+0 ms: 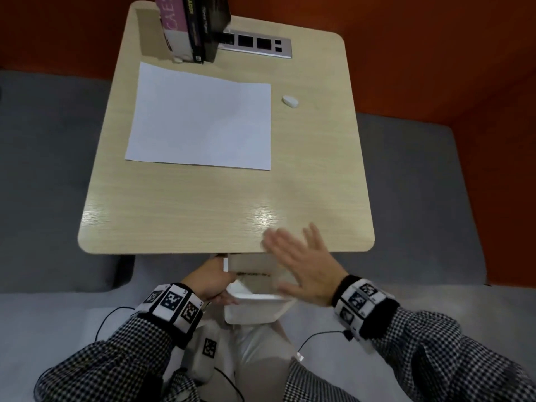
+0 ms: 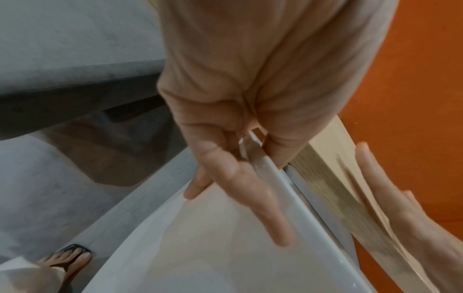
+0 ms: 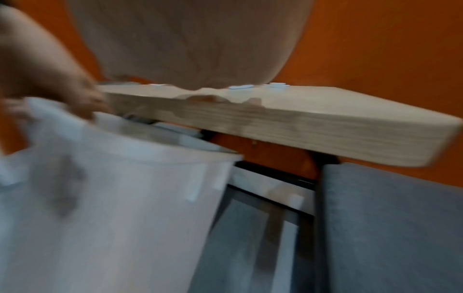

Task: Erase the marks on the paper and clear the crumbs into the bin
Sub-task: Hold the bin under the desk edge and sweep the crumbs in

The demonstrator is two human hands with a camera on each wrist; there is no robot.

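A white sheet of paper (image 1: 200, 120) lies flat on the wooden table (image 1: 179, 210), with no marks that I can make out. A white eraser (image 1: 290, 101) rests to the right of the sheet. Just below the table's near edge my left hand (image 1: 213, 281) holds a white bin (image 1: 255, 310) by its rim (image 2: 269, 174), fingers curled over it. A dark line of crumbs (image 1: 253, 274) shows inside the bin. My right hand (image 1: 301, 256) is flat with fingers spread, blurred, over the table's near edge above the bin.
Several books (image 1: 191, 24) stand at the table's back left, beside a silver socket strip (image 1: 255, 43). An orange wall (image 1: 435, 53) rises behind. Grey seat cushions (image 1: 43, 169) flank the table. A sandalled foot (image 2: 70, 259) is on the floor.
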